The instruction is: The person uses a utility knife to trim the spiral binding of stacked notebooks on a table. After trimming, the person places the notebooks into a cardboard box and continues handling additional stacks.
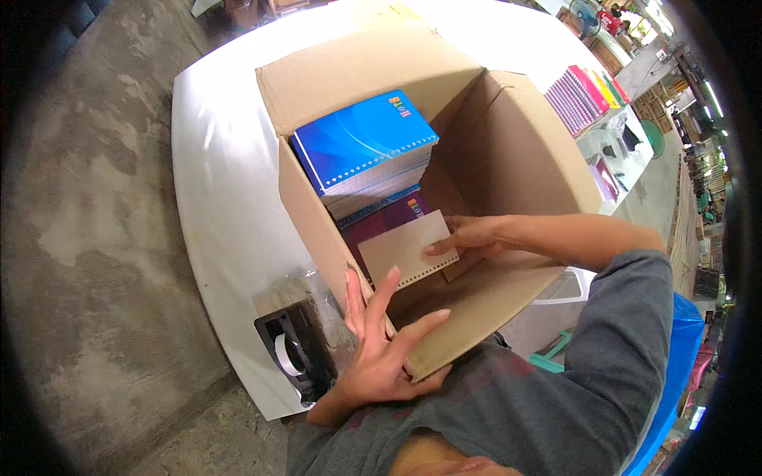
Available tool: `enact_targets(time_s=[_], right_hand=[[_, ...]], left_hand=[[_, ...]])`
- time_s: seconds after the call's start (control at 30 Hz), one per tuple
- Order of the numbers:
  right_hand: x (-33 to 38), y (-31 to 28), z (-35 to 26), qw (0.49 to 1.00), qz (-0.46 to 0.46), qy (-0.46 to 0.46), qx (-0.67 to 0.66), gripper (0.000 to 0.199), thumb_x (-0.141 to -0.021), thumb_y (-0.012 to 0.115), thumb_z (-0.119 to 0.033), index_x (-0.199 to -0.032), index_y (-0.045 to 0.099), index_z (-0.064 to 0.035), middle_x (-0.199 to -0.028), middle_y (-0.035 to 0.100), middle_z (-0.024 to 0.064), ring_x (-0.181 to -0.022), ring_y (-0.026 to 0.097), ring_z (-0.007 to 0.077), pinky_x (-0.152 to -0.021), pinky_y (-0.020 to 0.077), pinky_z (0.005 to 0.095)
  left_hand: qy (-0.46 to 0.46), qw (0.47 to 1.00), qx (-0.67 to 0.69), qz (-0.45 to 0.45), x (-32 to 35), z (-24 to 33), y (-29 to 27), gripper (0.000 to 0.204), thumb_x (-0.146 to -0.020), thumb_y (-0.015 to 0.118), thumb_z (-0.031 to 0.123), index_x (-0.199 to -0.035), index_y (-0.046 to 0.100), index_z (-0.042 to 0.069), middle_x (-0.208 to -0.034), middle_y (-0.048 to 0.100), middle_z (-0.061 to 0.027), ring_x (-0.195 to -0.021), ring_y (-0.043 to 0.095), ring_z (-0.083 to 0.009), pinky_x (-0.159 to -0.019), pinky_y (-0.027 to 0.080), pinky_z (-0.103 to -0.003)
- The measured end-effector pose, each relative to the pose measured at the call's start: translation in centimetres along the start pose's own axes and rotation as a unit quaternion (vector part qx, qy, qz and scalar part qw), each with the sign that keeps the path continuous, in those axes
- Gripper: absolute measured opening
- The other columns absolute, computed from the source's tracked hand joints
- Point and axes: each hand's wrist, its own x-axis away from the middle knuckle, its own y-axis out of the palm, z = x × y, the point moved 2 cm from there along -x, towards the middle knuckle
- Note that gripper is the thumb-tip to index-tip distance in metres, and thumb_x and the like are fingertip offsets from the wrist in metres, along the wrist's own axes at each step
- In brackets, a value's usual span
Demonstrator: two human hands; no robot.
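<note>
A large open cardboard box point(516, 151) stands on a white table point(214, 206). Inside it, a stack of spiral notebooks topped by a blue one point(361, 139) fills the far left part, and a purple notebook point(381, 226) lies lower, nearer me. My right hand point(468, 236) reaches into the box and holds a notebook with a beige back cover point(401, 252) by its edge, above the purple one. My left hand point(381, 349) grips the near flap and wall of the box point(444, 333), fingers spread over the cardboard.
A black tape dispenser point(294, 349) with a white roll sits on the table's near edge, left of the box. A row of pink and coloured spiral notebooks point(587, 95) stands on a table at the far right. Bare concrete floor point(87, 198) lies to the left.
</note>
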Motion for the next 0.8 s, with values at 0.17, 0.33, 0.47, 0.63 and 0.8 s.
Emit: enact_targets(time_s=[0.17, 0.33, 0.47, 0.63, 0.8], right_hand=[[1.2, 0.6, -1.0, 0.994, 0.092, -0.054, 0.014, 0.093, -0.071, 0.078, -0.019, -0.140, 0.016, -0.0060, -0.135, 0.038, 0.0153, -0.117, 0.045, 0.0292, -0.086, 0.0486, 0.0427], [4.5, -1.7, -1.2, 0.979, 0.105, -0.151, 0.084, 0.084, -0.073, 0.075, -0.015, -0.137, 0.024, -0.0016, -0.126, 0.045, 0.0170, -0.106, 0.051, 0.0238, -0.080, 0.0503, 0.0375], [14.1, -4.3, -3.4, 0.856, 0.170, -0.436, 0.219, 0.064, -0.078, 0.070, -0.019, -0.132, 0.039, -0.0041, -0.116, 0.055, 0.0141, -0.103, 0.055, 0.0201, -0.080, 0.0507, 0.0327], [25.7, -13.0, 8.7, 0.596, 0.507, -0.598, -0.172, 0.055, -0.082, 0.055, 0.004, -0.132, 0.034, -0.0028, -0.118, 0.053, 0.0146, -0.097, 0.060, 0.0188, -0.080, 0.0507, 0.0287], [23.1, -20.7, 24.1, 0.488, 0.601, -0.500, -0.388, 0.051, -0.086, 0.051, 0.002, -0.133, 0.036, -0.0077, -0.116, 0.055, 0.0108, -0.103, 0.056, 0.0184, -0.084, 0.0500, 0.0298]], left_hand=[[-0.007, 1.000, -0.019, 0.004, -0.2, 0.4, 0.2, 0.063, -0.056, 0.082, 0.032, -0.114, 0.060, 0.021, -0.142, 0.019, -0.0279, -0.131, -0.001, -0.0554, -0.103, 0.006, -0.063], [-0.040, 0.999, -0.034, 0.001, 0.1, 0.9, 0.1, 0.062, -0.053, 0.083, 0.035, -0.109, 0.063, 0.019, -0.143, 0.018, -0.0267, -0.132, -0.002, -0.0528, -0.105, 0.005, -0.063], [-0.059, 0.997, -0.054, 0.003, -0.1, 1.1, -0.1, 0.060, -0.052, 0.084, 0.034, -0.107, 0.064, 0.018, -0.144, 0.018, -0.0245, -0.134, -0.003, -0.0499, -0.105, 0.007, -0.061], [-0.050, 0.997, -0.056, 0.029, 0.0, 1.5, -0.2, 0.064, -0.053, 0.083, 0.037, -0.110, 0.061, 0.017, -0.143, 0.024, -0.0250, -0.135, 0.002, -0.0475, -0.106, 0.008, -0.060], [0.014, 0.995, 0.014, 0.093, 0.7, 1.9, 0.1, 0.068, -0.067, 0.075, 0.043, -0.122, 0.050, 0.013, -0.143, 0.023, -0.0260, -0.135, 0.016, -0.0434, -0.107, 0.013, -0.054]])
